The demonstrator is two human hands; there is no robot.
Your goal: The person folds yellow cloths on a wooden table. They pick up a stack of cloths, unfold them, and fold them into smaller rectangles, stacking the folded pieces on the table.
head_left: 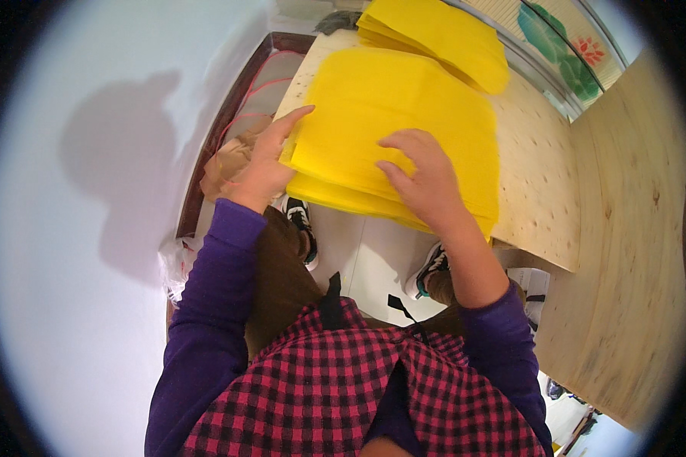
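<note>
A thick stack of yellow felt-like sheets point(404, 84) lies on a pale wooden board, its near edge fanned into layers and hanging past the board's front edge. At its left side my left hand point(270, 156) rests against the edges, with the index finger stretched along the corner. Over the right front part of the stack is my right hand point(427, 171), thumb and index finger apart and curved, with nothing seen between them. Its other fingers are mostly hidden. Whether it touches the top sheet I cannot tell.
Behind lies a second pile of yellow sheets point(442, 38). The board point(541, 175) meets an upright plywood panel point(625, 228) on the right. A white wall point(76, 266) stands at left, with crumpled brown paper point(229, 164) and clear plastic point(177, 266) beside it.
</note>
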